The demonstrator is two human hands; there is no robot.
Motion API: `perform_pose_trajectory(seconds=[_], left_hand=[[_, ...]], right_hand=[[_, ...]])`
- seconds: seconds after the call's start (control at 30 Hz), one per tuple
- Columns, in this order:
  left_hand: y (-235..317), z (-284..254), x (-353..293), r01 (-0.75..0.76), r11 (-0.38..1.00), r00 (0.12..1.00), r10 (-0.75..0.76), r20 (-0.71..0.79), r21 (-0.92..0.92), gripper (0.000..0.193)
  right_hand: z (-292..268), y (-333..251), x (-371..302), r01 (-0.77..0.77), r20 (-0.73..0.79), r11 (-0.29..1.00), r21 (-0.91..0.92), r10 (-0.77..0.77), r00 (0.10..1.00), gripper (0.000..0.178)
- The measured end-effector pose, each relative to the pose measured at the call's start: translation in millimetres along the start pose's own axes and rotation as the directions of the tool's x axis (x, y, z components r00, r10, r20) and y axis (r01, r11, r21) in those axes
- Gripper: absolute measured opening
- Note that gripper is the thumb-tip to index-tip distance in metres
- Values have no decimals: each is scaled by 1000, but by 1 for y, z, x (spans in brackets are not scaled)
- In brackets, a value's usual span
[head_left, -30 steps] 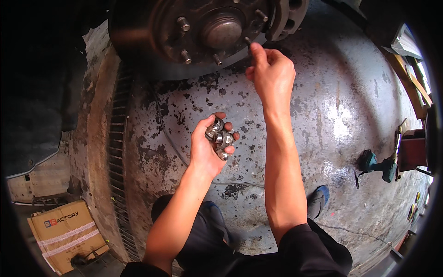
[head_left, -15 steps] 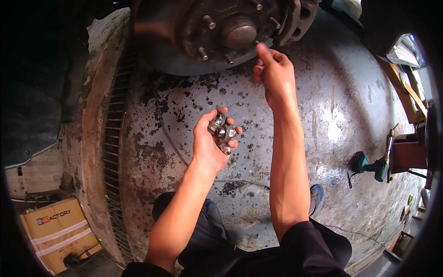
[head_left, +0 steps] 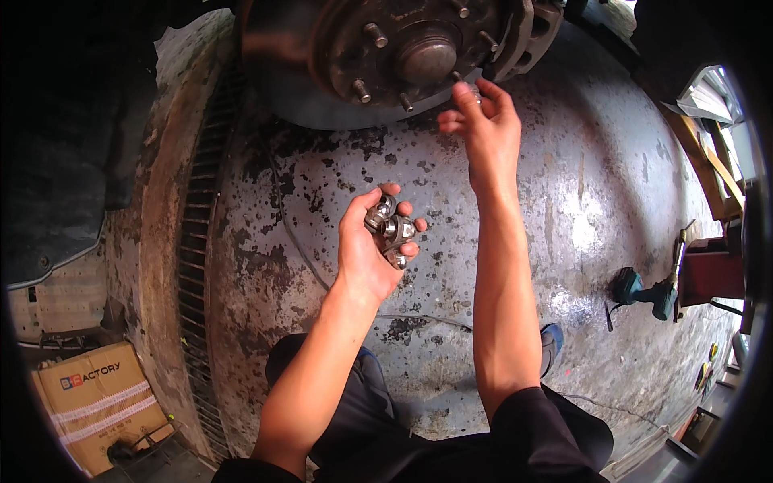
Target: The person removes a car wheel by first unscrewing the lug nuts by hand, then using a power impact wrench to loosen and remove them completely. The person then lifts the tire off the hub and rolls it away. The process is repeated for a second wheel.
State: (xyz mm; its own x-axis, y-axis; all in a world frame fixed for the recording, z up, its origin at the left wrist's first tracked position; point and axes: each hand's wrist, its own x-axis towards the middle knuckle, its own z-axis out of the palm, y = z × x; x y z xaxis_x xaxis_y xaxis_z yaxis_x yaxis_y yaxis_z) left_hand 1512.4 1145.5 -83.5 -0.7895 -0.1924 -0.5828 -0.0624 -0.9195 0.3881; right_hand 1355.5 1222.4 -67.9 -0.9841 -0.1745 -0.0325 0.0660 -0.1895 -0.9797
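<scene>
Cradling several metal lug nuts (head_left: 397, 230) in its curled fingers, the left hand (head_left: 364, 256) was palm-up above the stained concrete floor (head_left: 580, 217), below the hub. The right hand (head_left: 493, 129) had its thumb and forefinger pinched around another lug nut (head_left: 476, 94), mostly hidden by the fingers, just beside the lower-right wheel stud (head_left: 456, 76). More bare studs ringed the round hub centre (head_left: 427, 61), with the brake caliper (head_left: 531, 40) close to their right, bounding the space beside that hand. A thin cable (head_left: 283, 205) crossed the floor and passed under the left wrist. Farther left ran a drain grate (head_left: 197, 270), with a cardboard box (head_left: 101, 410) beyond it at the lower corner. On the right, well apart from both hands, a teal cordless impact wrench (head_left: 656, 296) lay near a dark red box (head_left: 713, 274), below some wooden boards (head_left: 704, 157).
</scene>
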Motion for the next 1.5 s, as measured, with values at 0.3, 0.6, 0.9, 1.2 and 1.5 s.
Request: perform_pose_trajectory(seconds=[0.3, 0.6, 0.9, 1.2, 1.5], left_hand=[[0, 2, -1, -9, 1000, 1000, 9, -3, -1, 21], [0, 5, 0, -35, 999, 998, 34, -47, -4, 22], [8, -2, 3, -184, 983, 970, 182, -159, 5, 26], [12, -1, 3, -111, 992, 992, 107, -68, -55, 22], [16, -3, -2, -108, 994, 990, 104, -97, -35, 21]], right_hand=[[-7, -3, 0, -19, 1, 989, -146, 19, 1000, 55], [-11, -11, -12, -121, 41, 973, -196, 132, 990, 63], [-8, -1, -104, 453, 575, 762, -462, -131, 808, 32], [19, 27, -61, 287, -224, 934, -213, -332, 916, 27], [47, 27, -45, 197, -204, 933, -302, -265, 943, 26]])
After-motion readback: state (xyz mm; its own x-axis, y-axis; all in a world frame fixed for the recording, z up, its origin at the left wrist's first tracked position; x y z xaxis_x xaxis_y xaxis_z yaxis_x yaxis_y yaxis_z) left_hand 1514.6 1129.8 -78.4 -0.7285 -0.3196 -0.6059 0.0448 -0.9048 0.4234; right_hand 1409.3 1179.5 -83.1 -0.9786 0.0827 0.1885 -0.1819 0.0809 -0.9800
